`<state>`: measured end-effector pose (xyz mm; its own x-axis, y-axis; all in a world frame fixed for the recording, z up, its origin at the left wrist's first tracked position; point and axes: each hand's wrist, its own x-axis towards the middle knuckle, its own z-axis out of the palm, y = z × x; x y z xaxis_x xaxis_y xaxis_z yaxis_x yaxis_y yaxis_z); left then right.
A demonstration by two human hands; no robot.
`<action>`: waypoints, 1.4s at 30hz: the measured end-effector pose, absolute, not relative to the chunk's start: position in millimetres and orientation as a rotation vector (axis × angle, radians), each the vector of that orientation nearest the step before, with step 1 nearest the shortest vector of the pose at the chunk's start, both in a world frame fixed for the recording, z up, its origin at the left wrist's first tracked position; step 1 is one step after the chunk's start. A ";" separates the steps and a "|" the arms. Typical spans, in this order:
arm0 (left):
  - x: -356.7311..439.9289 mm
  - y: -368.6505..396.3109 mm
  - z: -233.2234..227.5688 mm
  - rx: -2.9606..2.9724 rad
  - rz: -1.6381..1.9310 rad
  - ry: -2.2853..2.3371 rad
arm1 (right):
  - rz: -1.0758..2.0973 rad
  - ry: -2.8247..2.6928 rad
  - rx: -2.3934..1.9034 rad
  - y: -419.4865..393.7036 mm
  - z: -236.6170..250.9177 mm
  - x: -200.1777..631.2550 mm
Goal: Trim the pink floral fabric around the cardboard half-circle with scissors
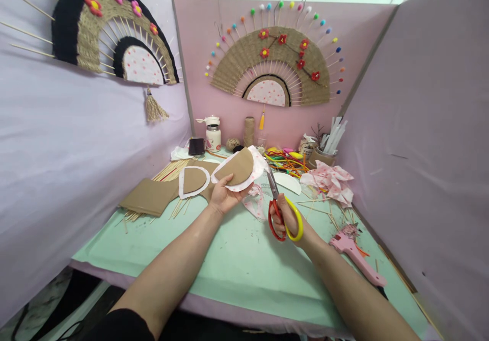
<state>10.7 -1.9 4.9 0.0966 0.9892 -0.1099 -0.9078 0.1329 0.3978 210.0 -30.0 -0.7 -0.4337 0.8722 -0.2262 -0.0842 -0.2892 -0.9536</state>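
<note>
The cardboard half-round (237,168), backed with white fabric, sat pinched in the left hand (224,194) above the green table (237,259). Just right of that grip, the right hand (287,217) clasped the scissors (280,209), blades nearly closed, pointing up.

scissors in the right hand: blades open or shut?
Shut: the scissors in the right hand show their blades together as one narrow point, with no gap.

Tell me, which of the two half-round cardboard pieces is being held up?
The larger half-round piece, brown card on white fabric, gripped by the left hand. The smaller white-edged one lies on the table, untouched.
</note>
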 end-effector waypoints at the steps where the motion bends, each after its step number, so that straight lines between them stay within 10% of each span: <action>1: 10.7 -2.0 5.0 0.256 1.427 0.389 | 1.802 -1.264 -1.060 -30.0 -0.6 210.2; 42: 12.6 -3.7 4.6 0.326 1.410 0.410 | 2.153 -1.068 -1.021 -28.2 13.0 211.8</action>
